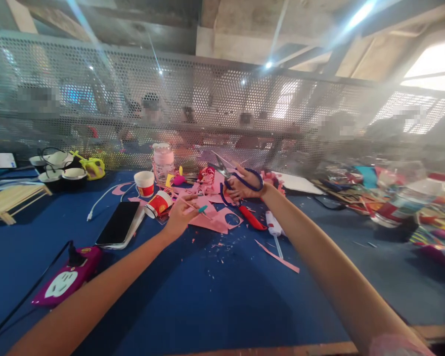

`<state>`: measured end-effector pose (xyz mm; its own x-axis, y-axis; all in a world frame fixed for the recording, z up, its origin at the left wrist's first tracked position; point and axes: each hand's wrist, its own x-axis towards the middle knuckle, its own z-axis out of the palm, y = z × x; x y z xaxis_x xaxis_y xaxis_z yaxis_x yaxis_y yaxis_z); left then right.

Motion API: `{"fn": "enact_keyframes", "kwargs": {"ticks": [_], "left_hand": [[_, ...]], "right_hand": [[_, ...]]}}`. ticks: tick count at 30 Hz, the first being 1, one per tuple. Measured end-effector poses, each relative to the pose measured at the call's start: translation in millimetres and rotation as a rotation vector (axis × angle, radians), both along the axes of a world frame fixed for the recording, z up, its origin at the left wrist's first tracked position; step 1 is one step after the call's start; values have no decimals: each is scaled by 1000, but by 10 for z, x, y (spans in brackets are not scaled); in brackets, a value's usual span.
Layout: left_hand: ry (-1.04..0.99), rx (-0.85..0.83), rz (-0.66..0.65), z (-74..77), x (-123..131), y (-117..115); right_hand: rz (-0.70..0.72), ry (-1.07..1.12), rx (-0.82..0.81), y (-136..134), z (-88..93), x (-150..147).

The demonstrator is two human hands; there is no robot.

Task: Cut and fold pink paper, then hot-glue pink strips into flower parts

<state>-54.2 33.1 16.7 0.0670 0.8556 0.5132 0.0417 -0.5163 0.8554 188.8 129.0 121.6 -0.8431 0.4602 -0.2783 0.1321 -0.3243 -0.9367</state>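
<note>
My right hand (pixel 244 184) is closed around scissors with dark blue handles (pixel 258 179), its fingers in the loops. Their metal blades (pixel 221 165) are raised above the table, pointing up and left. My left hand (pixel 181 216) is closed at the fingertips over pink paper, seemingly on a thin pink pen-like stick with a teal grip (pixel 202 209). Beneath and between the hands lie sheets of pink paper (pixel 217 222), one piece with a round hole cut out. Further back is a heap of pink scraps (pixel 215 184).
Near my right forearm are a red handle (pixel 252 218), a white glue gun (pixel 273 225) and a pink strip (pixel 278 257). Paper cups (pixel 144 184), a phone (pixel 118 223) and a purple power box (pixel 68 277) stand left. A perforated metal screen (pixel 207 99) rises behind.
</note>
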Motion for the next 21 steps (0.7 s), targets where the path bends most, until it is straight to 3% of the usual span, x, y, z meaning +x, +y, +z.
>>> {"fn": "enact_keyframes", "kwargs": {"ticks": [4,7,13,21], "left_hand": [[398,213,96,192,50,272],[577,206,0,269,164,491],[653,150,-74,280,203,690],[631,76,-7,457,-301,770]], "right_hand": [[88,40,-85,-131,-74,37],[120,137,-152,-232,-113,51],[83,262,-202,-310,-249,105],[64,345,-237,-177,-487,217]]}}
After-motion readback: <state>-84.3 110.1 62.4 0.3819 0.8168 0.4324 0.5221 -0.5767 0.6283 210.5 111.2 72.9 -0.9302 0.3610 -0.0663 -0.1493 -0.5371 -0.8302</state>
